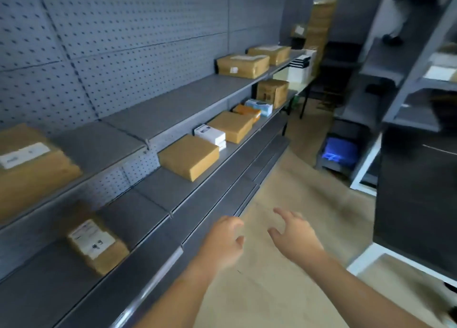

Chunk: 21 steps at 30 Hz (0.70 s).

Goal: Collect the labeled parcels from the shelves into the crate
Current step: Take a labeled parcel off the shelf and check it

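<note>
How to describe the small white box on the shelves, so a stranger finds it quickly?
Take the grey shelving along the left wall, middle level. The small white box sits between a nearer brown parcel and a farther brown parcel. Unlike them, it is white and smaller.

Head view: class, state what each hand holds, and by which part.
Nothing: the left hand and the right hand are both empty, fingers loosely curled.

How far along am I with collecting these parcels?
Nothing looks done: the dark bin on the floor is too blurred to show parcels. In hand, nothing: the left hand and right hand are open and empty. Remaining: the small labeled parcel, the large labeled parcel on the shelf above it, and more boxes farther along.
</note>
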Available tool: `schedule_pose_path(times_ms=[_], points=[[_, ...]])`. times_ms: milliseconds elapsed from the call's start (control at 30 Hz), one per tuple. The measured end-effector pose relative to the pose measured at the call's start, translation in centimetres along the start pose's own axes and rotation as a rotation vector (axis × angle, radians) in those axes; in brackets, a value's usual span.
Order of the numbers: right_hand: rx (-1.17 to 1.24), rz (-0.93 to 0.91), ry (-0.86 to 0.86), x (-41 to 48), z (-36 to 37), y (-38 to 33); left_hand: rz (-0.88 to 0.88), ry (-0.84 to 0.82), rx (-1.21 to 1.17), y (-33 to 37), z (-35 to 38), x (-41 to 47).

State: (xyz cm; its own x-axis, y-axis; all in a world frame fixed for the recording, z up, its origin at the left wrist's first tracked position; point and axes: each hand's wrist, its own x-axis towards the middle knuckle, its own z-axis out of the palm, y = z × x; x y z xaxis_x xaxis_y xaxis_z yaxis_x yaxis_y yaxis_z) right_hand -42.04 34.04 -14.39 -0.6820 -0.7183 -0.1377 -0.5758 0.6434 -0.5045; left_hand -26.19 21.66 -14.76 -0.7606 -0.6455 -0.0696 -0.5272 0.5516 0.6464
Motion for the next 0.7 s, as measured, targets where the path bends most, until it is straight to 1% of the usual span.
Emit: schedule_pose_path(times_ms=[200,367,533,700], points=[[0.006,0.121,0.066,4.1,-7.8,10.7,0.085,-0.069,0.009,9.3,6.1,8.7],[0.047,0.182,0.123,8.1,-11.6,15.5,0.157,-0.132,0.021,14.5,9.4,15.1],[0.065,0.222,0.126,14.3,-12.5,18.1,0.179,-0.170,0.036,15.5,11.5,22.5],[0.061,0.279,0.107,22.9,-12.3,19.0,0.175,-0.189,0.004,13.5,11.9,31.6]])
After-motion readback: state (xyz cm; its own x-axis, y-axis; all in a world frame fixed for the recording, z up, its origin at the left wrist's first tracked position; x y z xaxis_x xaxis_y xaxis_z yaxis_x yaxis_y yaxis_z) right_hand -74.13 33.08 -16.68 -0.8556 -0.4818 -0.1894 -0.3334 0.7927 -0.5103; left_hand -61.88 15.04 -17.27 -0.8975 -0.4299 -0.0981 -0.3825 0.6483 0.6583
